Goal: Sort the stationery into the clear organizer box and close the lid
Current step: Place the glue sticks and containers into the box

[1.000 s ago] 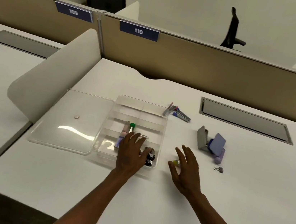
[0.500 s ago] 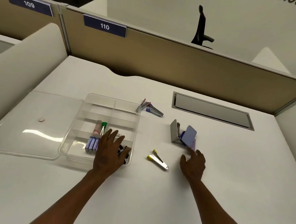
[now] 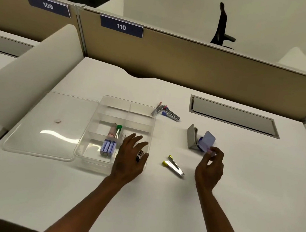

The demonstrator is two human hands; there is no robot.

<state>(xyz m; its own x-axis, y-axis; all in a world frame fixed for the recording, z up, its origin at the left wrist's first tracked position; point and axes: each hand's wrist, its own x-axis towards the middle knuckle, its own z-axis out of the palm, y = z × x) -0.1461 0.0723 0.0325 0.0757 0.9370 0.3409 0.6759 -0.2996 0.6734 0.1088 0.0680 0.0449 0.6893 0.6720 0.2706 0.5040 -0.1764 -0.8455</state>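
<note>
The clear organizer box [image 3: 155, 116] stands mid-desk, its lid [image 3: 49, 125] lying open flat on its left. Inside are a pink tube [image 3: 111, 130], a green-capped item [image 3: 119, 128] and purple-blue small boxes [image 3: 108, 147]. My left hand [image 3: 130, 159] rests with spread fingers over the front right compartment, above dark binder clips [image 3: 140, 155]. My right hand [image 3: 210, 168] pinches a small purple object [image 3: 211, 152] just in front of the grey stapler [image 3: 192, 136] and purple case [image 3: 208, 141]. Between my hands lies a yellow-tipped metal tool [image 3: 174, 165]. Pens and a blue-tipped tool [image 3: 166, 112] lie behind the box.
A grey cable hatch [image 3: 233, 116] is set into the desk at the back right. A tan partition [image 3: 194, 63] closes the far edge, and a white curved divider [image 3: 27, 72] stands on the left. The desk's right edge runs near the partition corner.
My right hand has gone from beside the yellow-tipped tool over to the stapler and closed its fingertips on the small purple object. My left hand has stayed at the box.
</note>
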